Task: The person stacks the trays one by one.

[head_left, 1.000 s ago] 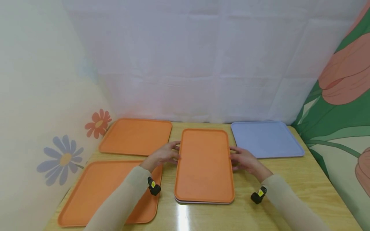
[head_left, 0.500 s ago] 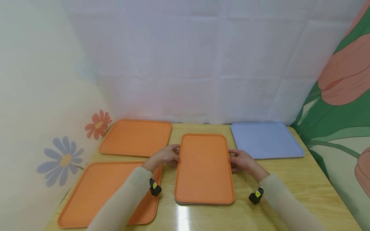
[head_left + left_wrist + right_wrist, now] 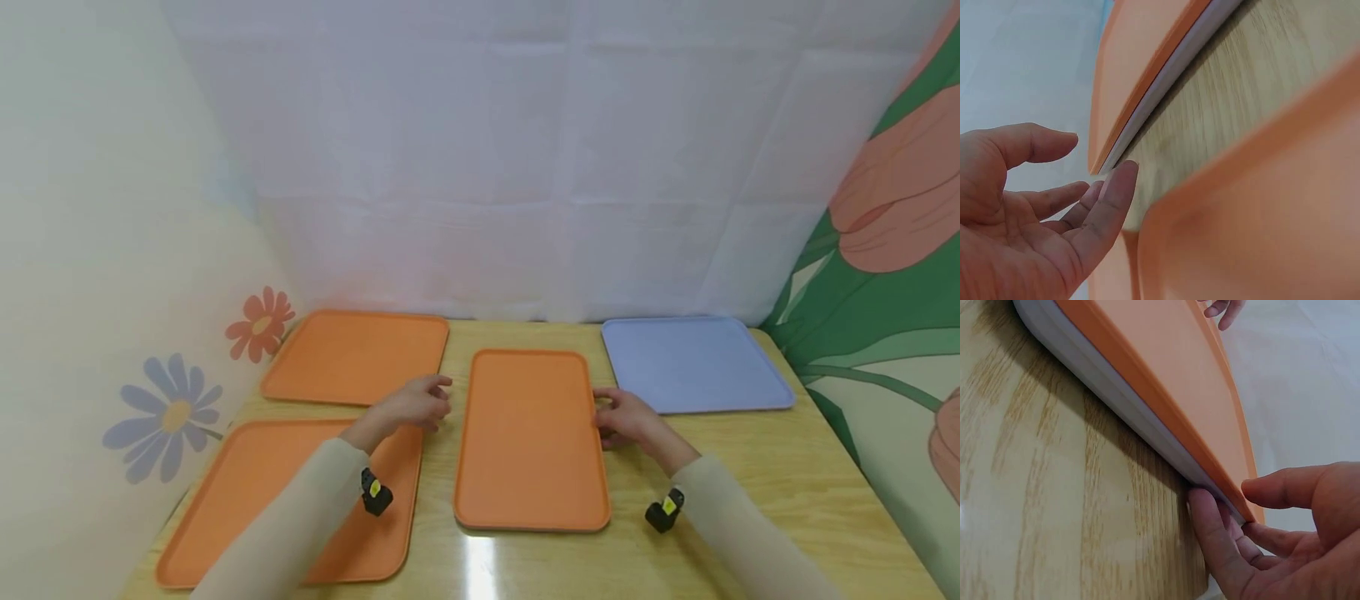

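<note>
The left hand [image 3: 408, 407] has been drawn away from the stacked orange rectangular plastic tray [image 3: 529, 437]. The tray has been lowered flat.

A middle tray [image 3: 531, 440] is lying on the table [image 3: 750, 467], sitting on top of another tray [image 3: 1085, 359] beneath it. Two trays are lying to its left, the near-left tray [image 3: 247, 500] in front of the far-left tray [image 3: 356, 357], while a far-right tray [image 3: 693, 363] is lying behind and to its right. The left hand [image 3: 408, 406] is hovering between the left trays and the middle one, and the right hand [image 3: 633, 419] is touching the middle stack's right edge.
</note>
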Motion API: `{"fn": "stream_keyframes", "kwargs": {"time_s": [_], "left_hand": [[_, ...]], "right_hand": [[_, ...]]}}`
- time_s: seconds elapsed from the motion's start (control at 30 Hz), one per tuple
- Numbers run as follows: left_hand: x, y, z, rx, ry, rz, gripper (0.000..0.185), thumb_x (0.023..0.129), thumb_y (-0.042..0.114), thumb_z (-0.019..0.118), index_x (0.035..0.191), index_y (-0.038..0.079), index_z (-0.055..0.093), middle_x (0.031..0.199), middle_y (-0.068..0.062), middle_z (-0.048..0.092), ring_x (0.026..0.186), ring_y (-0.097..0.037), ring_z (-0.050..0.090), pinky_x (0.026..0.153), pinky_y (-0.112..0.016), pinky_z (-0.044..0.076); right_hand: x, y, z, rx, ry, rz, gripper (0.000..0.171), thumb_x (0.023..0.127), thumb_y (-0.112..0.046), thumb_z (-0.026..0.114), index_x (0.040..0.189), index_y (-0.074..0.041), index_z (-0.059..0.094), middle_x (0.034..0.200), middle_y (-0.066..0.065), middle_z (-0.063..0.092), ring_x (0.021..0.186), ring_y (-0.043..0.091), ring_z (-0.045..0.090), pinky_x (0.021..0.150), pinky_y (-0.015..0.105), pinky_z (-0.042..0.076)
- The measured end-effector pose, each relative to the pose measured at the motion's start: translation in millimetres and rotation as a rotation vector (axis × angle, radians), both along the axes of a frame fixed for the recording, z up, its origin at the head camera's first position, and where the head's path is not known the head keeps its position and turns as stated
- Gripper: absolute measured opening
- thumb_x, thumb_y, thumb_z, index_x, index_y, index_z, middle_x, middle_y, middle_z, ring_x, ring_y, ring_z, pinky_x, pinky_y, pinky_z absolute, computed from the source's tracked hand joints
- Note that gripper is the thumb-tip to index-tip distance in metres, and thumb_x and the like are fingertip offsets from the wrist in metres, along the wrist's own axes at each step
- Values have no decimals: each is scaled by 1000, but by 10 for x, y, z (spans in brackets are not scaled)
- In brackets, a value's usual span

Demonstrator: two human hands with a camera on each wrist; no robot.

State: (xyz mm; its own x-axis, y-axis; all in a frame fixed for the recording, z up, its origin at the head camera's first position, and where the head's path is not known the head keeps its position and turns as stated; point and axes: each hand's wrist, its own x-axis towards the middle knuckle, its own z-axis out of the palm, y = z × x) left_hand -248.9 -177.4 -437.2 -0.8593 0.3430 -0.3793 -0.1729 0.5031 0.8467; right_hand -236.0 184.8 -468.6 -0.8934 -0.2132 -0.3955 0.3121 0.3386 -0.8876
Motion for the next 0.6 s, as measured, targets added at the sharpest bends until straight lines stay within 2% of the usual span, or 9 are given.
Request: {"fn": "stream_keyframes", "kwargs": {"time_s": [0.3,0.47,0.6], "left_hand": [[155,-438,155,-100,65,19,59,90,15,57,141,0,32,125,-23,42,100,-32,57,76,-41,54],[282,-719,270,-147,114,10,63,91,20,58,142,-1,29,136,-28,36,112,-38,51,83,-43,52],[366,-954,315,-234,166,22,68,91,29,59,144,0,27,142,-28,31,119,-41,45,88,-47,48]], "right_hand": [[15,-28,-3,-5,36,-3,65,81,5,57,140,4,31,94,14,57,70,16,60,60,37,56],[16,-12,-31,-14,43,0,65,81,5,58,140,5,31,96,16,57,70,16,60,60,37,56],[11,-5,-40,-35,37,-5,64,81,5,58,140,5,32,94,14,57,70,15,60,61,36,56]]}}
